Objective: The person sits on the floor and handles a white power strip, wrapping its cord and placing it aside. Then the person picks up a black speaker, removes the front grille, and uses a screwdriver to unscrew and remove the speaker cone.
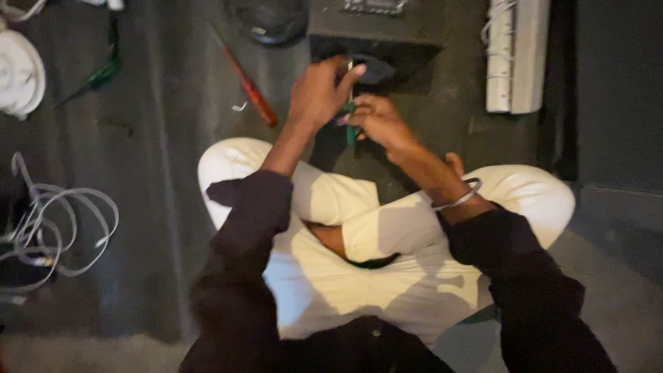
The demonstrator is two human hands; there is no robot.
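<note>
A: Start at the hands. Left hand (319, 91)?

B: Curled, fingers up, thumb and forefinger closing toward a thin pale upright piece at its one o'clock. Blurred, so I cannot tell whether it truly grips that piece or only steadies it.

A: Right hand (376, 119)?

B: Closed round the green-handled tool (351, 121). The tool sits between the two hands, touching both. Its long axis runs nearly twelve to six, tip up, handle end down toward the lap.

A: Which hand is nearer the work?

B: The left, by a little. The dark rounded part (373, 69) lies at its two o'clock, just beside the fingertips, and at twelve o'clock from the right hand.

A: What bounds that part?

B: The dark box (376, 27) behind it at twelve, its front edge throwing shadow over the part. Detail in there is lost.

A: Room to move?

B: Open floor (166, 138) at nine o'clock, apart from the red-handled screwdriver (248, 86), lying slantwise near the left wrist. At three o'clock, a white power strip (514, 55), well apart. At six, the crossed legs in pale trousers (331, 200) close off the near side.

A: Further out?

B: Loose white cables (62, 228) far at eight o'clock, a green-handled tool (103, 72) on the floor at ten. A metal bangle (459, 197) on the right wrist.
</note>
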